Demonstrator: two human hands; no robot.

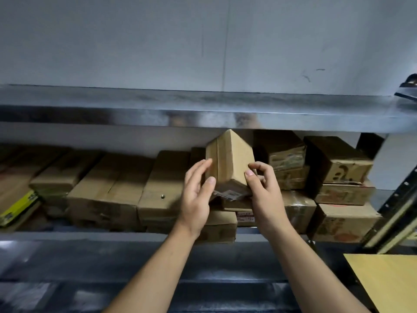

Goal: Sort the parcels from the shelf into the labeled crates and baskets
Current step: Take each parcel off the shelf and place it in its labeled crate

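Note:
A small brown cardboard parcel [230, 160] stands tilted on end in front of the middle shelf, one corner edge facing me and a white label on its lower face. My left hand [197, 197] presses its left side with fingers spread. My right hand [262, 190] pinches its right lower edge between thumb and fingers. Both hands hold it above the other parcels.
The metal shelf [203, 114] runs across above the parcel; a lower shelf edge [90, 242] runs beneath. Several brown boxes [108, 188] fill the shelf, stacked higher at right [338, 177]. A yellow-green box [18, 204] lies far left. A yellow board [388, 279] sits at bottom right.

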